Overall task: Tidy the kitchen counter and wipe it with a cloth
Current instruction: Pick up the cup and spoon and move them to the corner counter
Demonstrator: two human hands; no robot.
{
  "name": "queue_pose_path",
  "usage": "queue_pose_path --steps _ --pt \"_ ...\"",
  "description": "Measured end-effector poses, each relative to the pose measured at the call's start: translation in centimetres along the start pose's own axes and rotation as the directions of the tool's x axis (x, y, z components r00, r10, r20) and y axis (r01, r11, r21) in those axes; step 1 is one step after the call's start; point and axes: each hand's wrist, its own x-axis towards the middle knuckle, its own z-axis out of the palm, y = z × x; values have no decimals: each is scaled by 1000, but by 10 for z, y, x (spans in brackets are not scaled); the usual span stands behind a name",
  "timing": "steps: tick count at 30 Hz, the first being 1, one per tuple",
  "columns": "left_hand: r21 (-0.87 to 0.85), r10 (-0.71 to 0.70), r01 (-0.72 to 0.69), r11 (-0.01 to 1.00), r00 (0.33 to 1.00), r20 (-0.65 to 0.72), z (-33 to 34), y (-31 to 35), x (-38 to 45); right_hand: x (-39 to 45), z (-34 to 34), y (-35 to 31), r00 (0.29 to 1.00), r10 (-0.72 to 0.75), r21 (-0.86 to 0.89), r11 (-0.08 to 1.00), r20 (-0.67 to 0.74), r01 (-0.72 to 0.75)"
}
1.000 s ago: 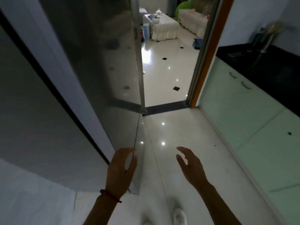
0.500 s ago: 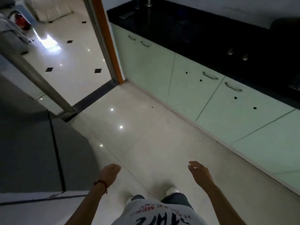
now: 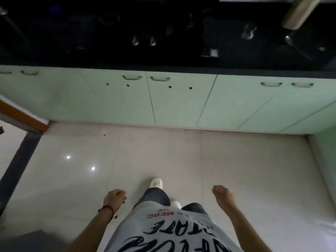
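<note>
Both hands hang empty at hip level, well short of the black counter (image 3: 109, 57), which runs left to right across the top of the view above pale green cabinets (image 3: 181, 102). Left hand (image 3: 115, 198) is loosely curled, touching nothing. Right hand (image 3: 223, 193) is half open, fingers relaxed, and sits nearer the spoon (image 3: 296, 47) at the counter's right end. No cloth is visible.

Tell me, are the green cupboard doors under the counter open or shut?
Shut. The green cupboard doors all lie flat in one line under the dark counter, with only thin gaps between them and none swung out.
</note>
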Motion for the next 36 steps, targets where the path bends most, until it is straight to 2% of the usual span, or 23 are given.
queue_pose_path --steps 2,7,12,18,27,33,36 --pt "72 33 -35 997 999 42 3 28 22 3 -3 2 995 101 87 991 -19 -99" --pt "182 85 -113 977 984 157 12 113 78 24 -5 4 967 228 303 935 -111 -186" --pt "273 193 -271 923 940 280 34 212 117 42 -13 -21 925 342 487 844 -165 -225" --pt "298 256 -371 880 896 362 73 307 140 60 -29 -44 899 397 609 764 -185 -212" --pt "300 237 -358 884 897 374 151 387 155 148 -114 -47 901 387 611 767 -197 -196" --pt "216 251 -329 919 912 324 216 450 143 231 -225 -49 931 294 459 872 -217 -169" --pt "171 267 -331 928 911 315 248 479 134 260 -291 -76 940 191 420 906 -284 -57"
